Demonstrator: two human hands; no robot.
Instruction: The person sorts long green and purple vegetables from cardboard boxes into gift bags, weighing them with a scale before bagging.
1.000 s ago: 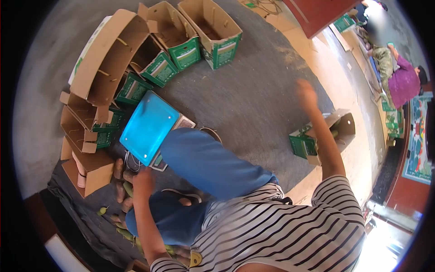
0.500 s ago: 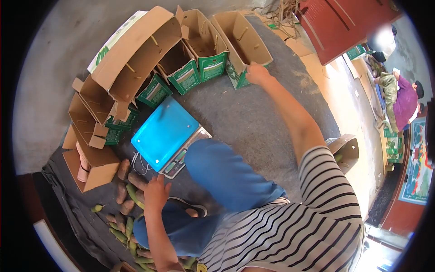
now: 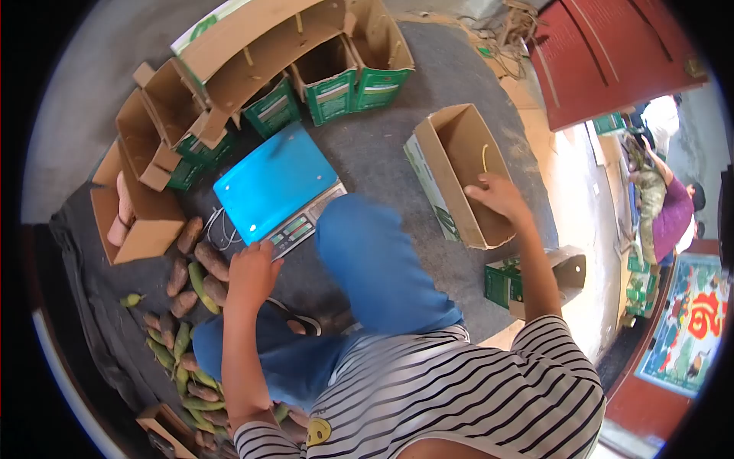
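Observation:
My right hand (image 3: 498,199) is at the side wall of a tall cardboard box (image 3: 432,187), with its fingers curled over the edge into the opening. The box stands apart on the dark mat, and a yellow cord handle shows on its inner wall. My left hand (image 3: 254,274) holds nothing; its fingers are loosely apart, right at the near corner of a digital scale (image 3: 294,229). The scale has a bare blue pan (image 3: 275,180). Below the left hand lie brown-skinned tubers (image 3: 212,262) and green radishes (image 3: 200,287).
Open cardboard boxes (image 3: 332,96) curve around the far side of the scale. A box with something pink inside (image 3: 145,229) stands at left. Another box (image 3: 505,281) lies right of my knee. A red panel (image 3: 604,61) and people (image 3: 669,199) are farther right.
My right hand has brought the cardboard box out of the row, toward me and to the right, and turned it. The left hand stays beside the scale. The view has shifted.

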